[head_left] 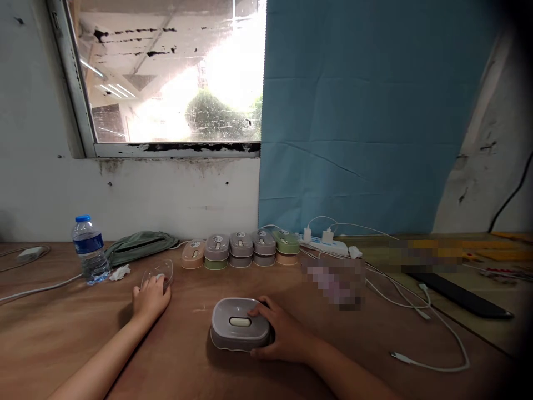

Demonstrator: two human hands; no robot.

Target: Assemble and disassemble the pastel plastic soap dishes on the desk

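My right hand grips the right side of a grey soap box, thumb low at the front and fingers over its lid. The box rests on the brown table, with a pale oval piece in the middle of its translucent top. Further left, my left hand has its fingers curled on a clear plastic lid lying on the table. Part of that lid is hidden under the fingers. Behind my hands stands a row of similar boxes in grey, green and peach, most of them stacked in twos.
At the left stand a water bottle and a green cloth pouch, with a crumpled tissue beside them. A power strip with plugs and white cables lies at the right. A black flat object lies further right.
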